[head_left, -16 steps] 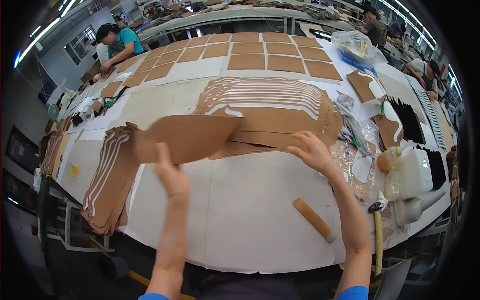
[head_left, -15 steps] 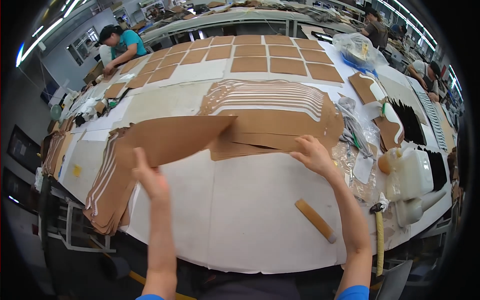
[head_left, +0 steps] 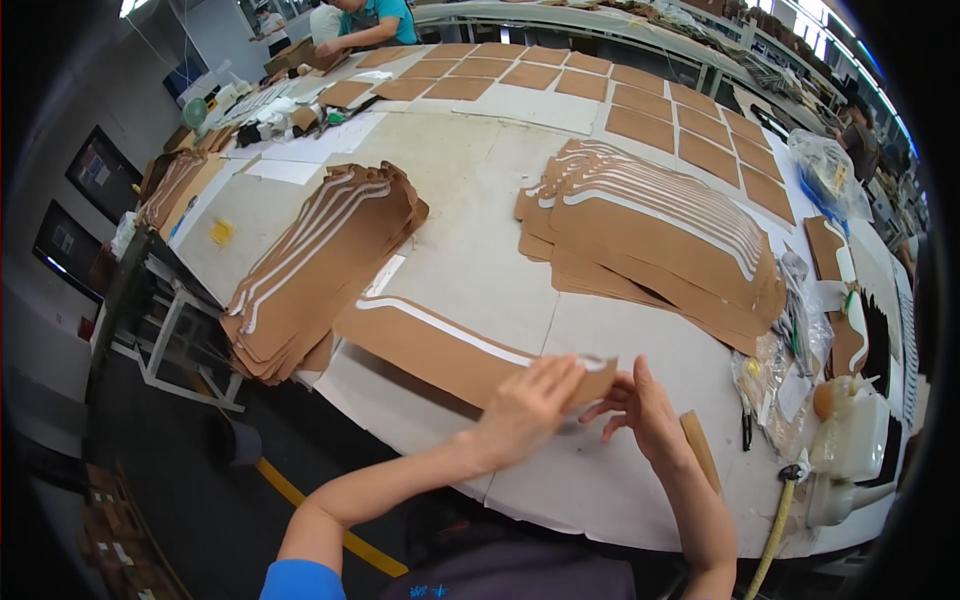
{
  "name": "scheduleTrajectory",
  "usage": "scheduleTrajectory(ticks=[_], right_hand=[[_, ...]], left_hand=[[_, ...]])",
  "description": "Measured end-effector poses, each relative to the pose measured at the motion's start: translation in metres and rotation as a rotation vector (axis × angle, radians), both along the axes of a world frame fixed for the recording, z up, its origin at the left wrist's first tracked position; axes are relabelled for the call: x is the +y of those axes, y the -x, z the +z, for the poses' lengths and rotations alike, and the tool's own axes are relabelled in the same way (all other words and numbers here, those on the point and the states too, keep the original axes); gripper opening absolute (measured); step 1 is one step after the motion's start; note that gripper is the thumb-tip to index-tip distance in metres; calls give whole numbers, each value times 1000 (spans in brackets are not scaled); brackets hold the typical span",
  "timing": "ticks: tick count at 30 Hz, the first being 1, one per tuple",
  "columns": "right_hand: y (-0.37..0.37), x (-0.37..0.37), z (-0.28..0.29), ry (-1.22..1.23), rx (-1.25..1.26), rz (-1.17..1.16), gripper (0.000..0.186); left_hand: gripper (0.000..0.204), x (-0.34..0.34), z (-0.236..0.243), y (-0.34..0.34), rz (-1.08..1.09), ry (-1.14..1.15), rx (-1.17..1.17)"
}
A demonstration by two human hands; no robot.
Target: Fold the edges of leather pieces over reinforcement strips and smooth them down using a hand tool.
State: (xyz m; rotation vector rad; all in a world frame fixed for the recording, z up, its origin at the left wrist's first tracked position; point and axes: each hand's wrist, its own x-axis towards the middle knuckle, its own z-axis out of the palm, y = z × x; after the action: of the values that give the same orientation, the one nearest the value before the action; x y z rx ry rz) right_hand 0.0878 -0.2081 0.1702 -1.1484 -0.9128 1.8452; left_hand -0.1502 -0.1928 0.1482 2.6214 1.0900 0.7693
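Note:
A long brown leather-like panel (head_left: 440,345) with a white strip along its far edge lies slantwise near the table's front edge. My left hand (head_left: 530,410) is over its right end, fingers together on the panel beside the strip; motion blurs them slightly. Just right of that end is my right hand (head_left: 648,415), fingers apart, with nothing visible in it. To the left, a fanned stack of similar strip-edged panels (head_left: 320,250) reaches the table edge. Another fanned stack of brown panels (head_left: 650,235) lies farther off on the right.
Brown rectangles (head_left: 640,128) lie in rows at the far side. A wooden stick (head_left: 700,450), a hammer (head_left: 780,520), a white plastic container (head_left: 850,430) and plastic bags (head_left: 775,385) are at the right. A person in a teal shirt (head_left: 385,20) works across the table.
The panel that my left hand held raised is now down near the front edge, its strip facing up. My hands have come together at its right end. The view has turned left.

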Motion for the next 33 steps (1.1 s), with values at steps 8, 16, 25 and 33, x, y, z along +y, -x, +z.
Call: scheduleTrajectory(ticks=[8, 16, 25, 33], right_hand=[[-14, -62, -34, -8, -399, -39, 36], [-9, -41, -21, 17, -233, -131, 35], [-19, -73, -34, -166, -483, -235, 23], [-11, -59, -42, -587, -1029, -166, 14]], left_hand=[[76, 0, -36, -21, -320, 220, -90], [35, 67, -26, -36, -555, 429, -110], [12, 87, -17, -46, -700, 687, -71], [8, 76, -27, -62, -708, 656, -190]])
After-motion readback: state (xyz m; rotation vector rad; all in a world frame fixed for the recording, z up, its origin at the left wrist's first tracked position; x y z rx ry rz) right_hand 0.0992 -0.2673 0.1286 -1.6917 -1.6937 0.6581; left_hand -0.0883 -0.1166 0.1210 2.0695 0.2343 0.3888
